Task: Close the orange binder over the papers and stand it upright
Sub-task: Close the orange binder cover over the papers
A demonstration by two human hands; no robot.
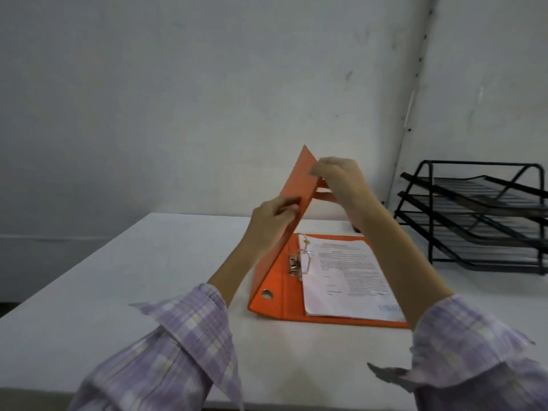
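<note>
The orange binder [274, 295] lies on the white table with its back cover flat and its front cover [299, 182] raised and tilted over to the right. A stack of printed papers [347, 277] sits on the metal rings [305, 256] inside. My left hand [271, 221] grips the raised cover's near edge about halfway up. My right hand [341, 179] holds the cover near its top corner, fingers curled over the edge. Both sleeves are lilac check.
A black wire three-tier letter tray [477, 215] stands at the table's right, close to the binder's far corner. The white table [148, 277] stretches to the left and toward me. A grey wall rises behind.
</note>
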